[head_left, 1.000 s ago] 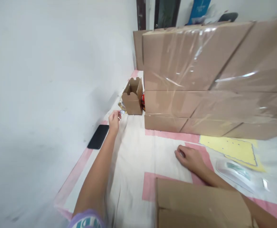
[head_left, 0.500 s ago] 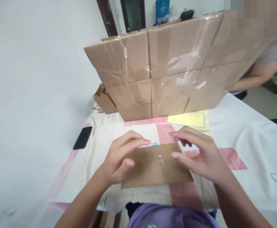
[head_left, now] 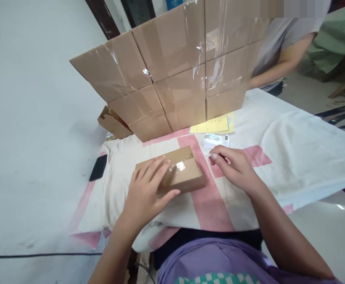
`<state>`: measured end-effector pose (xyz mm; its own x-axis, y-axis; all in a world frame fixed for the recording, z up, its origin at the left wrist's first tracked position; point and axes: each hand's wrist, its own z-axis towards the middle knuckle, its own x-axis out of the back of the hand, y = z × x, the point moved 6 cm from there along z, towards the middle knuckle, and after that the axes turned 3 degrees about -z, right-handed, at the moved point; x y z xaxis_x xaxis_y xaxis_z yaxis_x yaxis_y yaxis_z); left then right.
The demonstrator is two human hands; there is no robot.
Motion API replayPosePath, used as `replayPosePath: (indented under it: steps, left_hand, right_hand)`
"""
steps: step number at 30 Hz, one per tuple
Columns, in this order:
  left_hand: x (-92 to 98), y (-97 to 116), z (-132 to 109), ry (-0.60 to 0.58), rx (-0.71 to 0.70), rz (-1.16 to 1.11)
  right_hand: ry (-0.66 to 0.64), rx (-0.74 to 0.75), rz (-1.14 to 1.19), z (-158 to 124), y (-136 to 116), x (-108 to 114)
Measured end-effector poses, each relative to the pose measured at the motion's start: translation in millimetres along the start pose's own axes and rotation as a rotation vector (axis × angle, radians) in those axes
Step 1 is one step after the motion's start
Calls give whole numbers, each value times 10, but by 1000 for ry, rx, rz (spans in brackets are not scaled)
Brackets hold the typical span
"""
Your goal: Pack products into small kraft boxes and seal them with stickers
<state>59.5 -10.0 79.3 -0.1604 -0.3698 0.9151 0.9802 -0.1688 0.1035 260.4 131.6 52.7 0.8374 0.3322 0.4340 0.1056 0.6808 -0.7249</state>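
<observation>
The left hand [head_left: 148,189] lies open and flat on the small brown taped cardboard box [head_left: 190,173], pinning it to the white-and-pink cloth-covered tabletop [head_left: 278,134]. The right hand [head_left: 234,169] rests curled just beside it; whether it pinches anything cannot be told.

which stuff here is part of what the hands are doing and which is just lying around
In hand: small cardboard box, left hand flat on it; right hand on the cloth beside it.
Lying about: black phone, yellow sheet, white packet, stack of taped boxes, open carton near the wall.
</observation>
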Motion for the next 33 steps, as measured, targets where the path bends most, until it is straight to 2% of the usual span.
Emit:
replayPosePath:
  steps: [2,5,10,13,20,24,27,29,31,33]
  left_hand:
    - [-184,-49,-37,-118,-42,104]
    - [-325,-258,-48,-160,-124,121]
    - [-330,-664,9,-187,-272,32]
    - [-317,-758,32,-166,-298,1]
    - [-336,-715,-32,-121,-285,-9]
    - [-328,-709,-41,-108,-292,-13]
    - [-335,-702,-27,-129,-305,-15]
    - [-344,-693,-20,-142,-314,-20]
    - [-348,-689,-16,-138,-318,-25]
    - [-353,-705,-16,-136,-307,-25]
  right_hand:
    - [-121,-37,0,24,227,-5]
    - [-273,-19,-17,56,452,-119]
    - [-452,106,-66,-14,541,-421]
    - [-516,165,-80,-87,524,-562]
    - [-527,298,-173,-52,454,-665]
    - [-522,312,-195,27,429,-689]
    - [-443,180,-198,120,503,-675]
    - [-368,65,-111,177,582,-663]
    - [-396,-12,103,191,648,-727]
    - [-481,-72,348,171,698,-833]
